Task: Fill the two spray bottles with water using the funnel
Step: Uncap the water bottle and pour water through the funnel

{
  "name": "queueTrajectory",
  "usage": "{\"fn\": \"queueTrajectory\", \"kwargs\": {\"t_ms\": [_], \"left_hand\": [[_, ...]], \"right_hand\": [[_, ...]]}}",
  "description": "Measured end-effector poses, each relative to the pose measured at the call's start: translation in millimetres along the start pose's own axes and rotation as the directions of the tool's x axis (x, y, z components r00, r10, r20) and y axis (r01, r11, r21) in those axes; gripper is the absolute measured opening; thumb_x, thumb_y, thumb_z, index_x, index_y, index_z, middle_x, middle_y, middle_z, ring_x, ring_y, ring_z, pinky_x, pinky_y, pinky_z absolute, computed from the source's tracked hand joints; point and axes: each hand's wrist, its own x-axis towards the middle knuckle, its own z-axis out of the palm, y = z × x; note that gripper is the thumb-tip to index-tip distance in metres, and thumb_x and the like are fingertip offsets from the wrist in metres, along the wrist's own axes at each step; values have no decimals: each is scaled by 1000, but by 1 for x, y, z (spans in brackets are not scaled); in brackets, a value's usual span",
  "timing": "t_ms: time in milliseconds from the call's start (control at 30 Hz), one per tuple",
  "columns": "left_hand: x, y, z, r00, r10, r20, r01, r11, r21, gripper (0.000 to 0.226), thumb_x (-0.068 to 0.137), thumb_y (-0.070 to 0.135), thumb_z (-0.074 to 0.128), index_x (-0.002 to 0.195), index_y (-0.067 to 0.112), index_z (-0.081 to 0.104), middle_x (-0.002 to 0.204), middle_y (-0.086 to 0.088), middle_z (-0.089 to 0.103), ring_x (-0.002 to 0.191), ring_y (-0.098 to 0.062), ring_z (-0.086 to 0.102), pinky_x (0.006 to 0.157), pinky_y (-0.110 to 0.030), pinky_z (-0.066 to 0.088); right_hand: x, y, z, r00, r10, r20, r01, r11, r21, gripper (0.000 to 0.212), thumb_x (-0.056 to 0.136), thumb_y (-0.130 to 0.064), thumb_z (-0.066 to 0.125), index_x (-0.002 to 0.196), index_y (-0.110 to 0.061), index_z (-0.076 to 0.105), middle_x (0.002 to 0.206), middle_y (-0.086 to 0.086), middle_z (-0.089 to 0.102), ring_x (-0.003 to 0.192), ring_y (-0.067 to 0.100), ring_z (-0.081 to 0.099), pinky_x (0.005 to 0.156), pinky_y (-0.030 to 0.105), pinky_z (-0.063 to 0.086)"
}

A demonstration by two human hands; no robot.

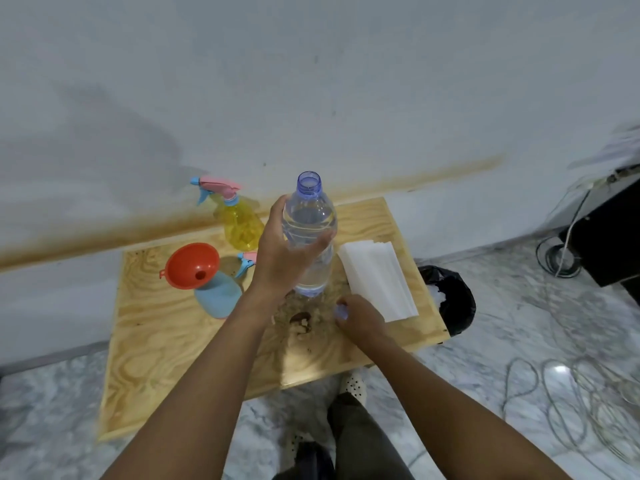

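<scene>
My left hand point(284, 251) grips a clear water bottle point(310, 233), uncapped, standing upright on the wooden table point(166, 358). My right hand point(360, 315) rests on the table just right of the bottle's base, fingers closed on a small pale blue cap point(341, 311). A blue spray bottle point(218, 294) stands to the left with an orange funnel point(192, 265) seated in its open neck. Its pink and blue spray head point(247, 261) lies on the table behind my left hand. A yellow spray bottle point(239, 221) with its pink spray head on stands at the back.
A stack of white paper napkins point(377, 278) lies at the table's right side. A black-lined bin point(450, 299) stands beside the right edge. Cables point(561, 403) coil on the marble floor to the right. A white wall runs behind the table. Brown stains mark the table's centre.
</scene>
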Motion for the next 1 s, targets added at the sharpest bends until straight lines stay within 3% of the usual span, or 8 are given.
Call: {"fn": "queueTrajectory", "kwargs": {"t_ms": [167,300,400,500,600,667,833,1000], "left_hand": [[2,-5,0,1000,0,-1,0,1000,11,70,75,27,88,134,24,51,121,7,66,111,-10,65,94,-31,56],[2,-4,0,1000,12,-3,-12,1000,27,67,76,27,88,132,27,51,120,9,65,110,-7,64,93,-27,55],[1,-4,-1,999,32,-11,-32,999,36,65,76,24,88,127,33,49,117,11,65,107,-4,65,88,-20,53],[0,-4,-1,999,39,-18,-39,999,31,66,75,25,88,126,36,48,117,11,65,107,-5,65,86,-18,53],[0,-3,-1,1000,18,-15,-17,1000,26,67,74,27,89,128,33,49,118,10,65,108,-6,65,87,-21,55],[1,-2,-2,1000,-7,-14,8,1000,6,68,73,25,90,130,25,52,119,6,66,108,-8,66,87,-26,57],[5,-1,-4,990,-132,-44,134,991,29,82,64,32,94,134,28,51,124,13,62,115,-3,61,95,-39,58],[6,1,-6,981,-189,-51,191,981,37,85,58,43,94,132,33,52,129,12,61,119,-9,61,93,-44,58]], "right_hand": [[6,-4,10,999,2,-35,-5,998,-65,25,97,-24,54,116,-12,66,115,6,64,107,24,61,88,34,49],[5,-8,5,999,0,-44,-4,995,-95,31,93,-27,59,122,-15,61,118,5,61,106,24,62,86,35,50],[5,-11,-11,989,8,-149,-10,1000,-10,36,91,-32,63,125,-18,60,119,1,61,103,20,63,86,35,52],[8,-19,-36,969,-89,-231,129,978,165,45,90,-36,68,131,-21,57,127,-5,61,104,9,60,91,33,53],[10,-42,-62,951,-276,-140,302,927,224,77,78,-52,76,143,-27,43,141,-10,50,122,4,51,96,28,48],[15,-57,-71,927,-351,-132,373,902,216,85,72,-62,76,143,-31,39,141,-11,50,123,4,51,98,28,48],[30,-89,-82,875,-449,-182,484,810,330,76,71,-50,83,134,-40,42,132,-16,58,116,-4,57,97,27,52],[44,-98,-68,859,-445,-252,512,754,412,78,67,-42,87,134,-33,48,128,-6,62,119,12,61,93,45,54]]}}
